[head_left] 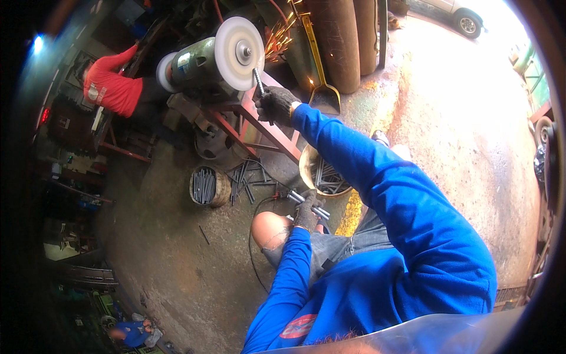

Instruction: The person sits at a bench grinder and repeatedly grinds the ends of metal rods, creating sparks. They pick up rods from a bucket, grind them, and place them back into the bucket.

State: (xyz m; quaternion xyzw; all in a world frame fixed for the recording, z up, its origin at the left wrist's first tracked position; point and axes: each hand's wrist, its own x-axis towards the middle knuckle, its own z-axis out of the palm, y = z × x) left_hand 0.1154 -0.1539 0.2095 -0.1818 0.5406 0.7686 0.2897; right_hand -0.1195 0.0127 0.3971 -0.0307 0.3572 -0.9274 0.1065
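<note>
My right hand [275, 105], in a dark glove, is closed round a short metal rod [258, 81]. The rod's end meets the edge of the pale grinding wheel [240, 53] on the bench grinder [197, 68], and orange sparks [278, 40] fly off beyond the wheel. Lower down, by my knee, my gloved left hand [306, 211] is wrapped round several metal rods [321, 212]. Their ends stick out on both sides of the fist.
A red stand [274, 138] carries the grinder. Rods fill a bucket [219, 187] and a round container [309, 171]; loose rods [243, 180] lie between them. A shovel [324, 97] leans near tall cylinders [333, 41]. A cable [252, 251] crosses the floor. A person in red [118, 85] works at left.
</note>
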